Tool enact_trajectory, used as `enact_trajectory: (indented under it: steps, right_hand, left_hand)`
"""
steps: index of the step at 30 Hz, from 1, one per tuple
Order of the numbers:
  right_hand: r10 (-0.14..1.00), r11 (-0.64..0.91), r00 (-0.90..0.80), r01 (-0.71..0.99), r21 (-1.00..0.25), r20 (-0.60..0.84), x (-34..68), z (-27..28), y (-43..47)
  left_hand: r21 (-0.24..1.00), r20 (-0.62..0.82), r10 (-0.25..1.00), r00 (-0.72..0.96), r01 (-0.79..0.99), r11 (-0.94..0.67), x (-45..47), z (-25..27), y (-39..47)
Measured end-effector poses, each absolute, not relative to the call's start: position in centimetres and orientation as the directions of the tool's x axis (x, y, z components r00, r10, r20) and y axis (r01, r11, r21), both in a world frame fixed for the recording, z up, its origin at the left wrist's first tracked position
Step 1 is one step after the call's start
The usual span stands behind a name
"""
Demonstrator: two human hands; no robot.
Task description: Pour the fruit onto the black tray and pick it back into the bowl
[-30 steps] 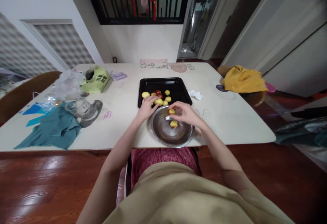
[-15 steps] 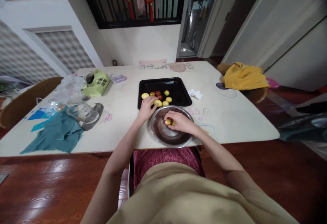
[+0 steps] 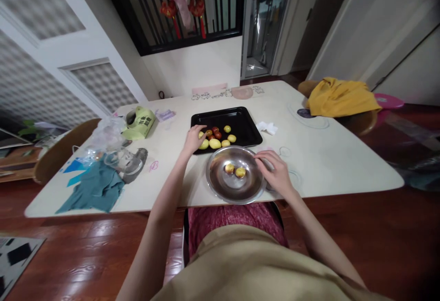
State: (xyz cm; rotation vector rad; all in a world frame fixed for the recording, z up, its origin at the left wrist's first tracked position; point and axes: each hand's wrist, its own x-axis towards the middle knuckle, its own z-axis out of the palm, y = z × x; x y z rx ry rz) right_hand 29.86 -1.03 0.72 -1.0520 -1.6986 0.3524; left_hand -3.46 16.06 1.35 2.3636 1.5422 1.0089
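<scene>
A round metal bowl stands at the table's front edge, with two yellowish fruits lying in it. My right hand is at the bowl's right rim, fingers stretched toward it and holding nothing; I cannot tell whether they touch the metal. Behind the bowl is a black baking tray with several small yellow fruits and a few dark red ones near its front. Over the tray's left front corner my left hand has its fingers apart, beside a yellow fruit that it partly hides.
Right of the tray lies a crumpled white tissue. A green paper box, clear plastic bags and a teal cloth occupy the table's left side. Beyond the right edge, a yellow garment hangs over a chair.
My right hand has let go of the two fruits in the bowl and moved right to the rim. My left hand has shifted toward the tray's left corner. The view has turned slightly.
</scene>
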Motion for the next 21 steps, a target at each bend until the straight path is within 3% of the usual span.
enact_trajectory:
  steps: [4,11,16,21]
  right_hand:
    - [0.771,0.535,0.060,0.477,-0.697,0.634,30.3,-0.9,-1.5]
    - [0.788,0.517,0.071,0.463,-0.720,0.612,29.9,-1.2,-1.3]
    - [0.787,0.524,0.074,0.444,-0.727,0.612,29.8,-1.3,-1.4]
    - [0.767,0.544,0.091,0.435,-0.718,0.636,29.8,-1.5,-1.3]
  left_hand:
    - [0.467,0.294,0.899,0.326,0.771,-0.432,-3.7,1.9,19.4]
    - [0.464,0.212,0.901,0.377,0.773,-0.433,-2.6,2.7,20.7]
    - [0.454,0.254,0.908,0.334,0.787,-0.417,-2.5,4.1,19.6]
    - [0.529,0.422,0.857,0.295,0.688,-0.497,-1.6,6.8,14.8]
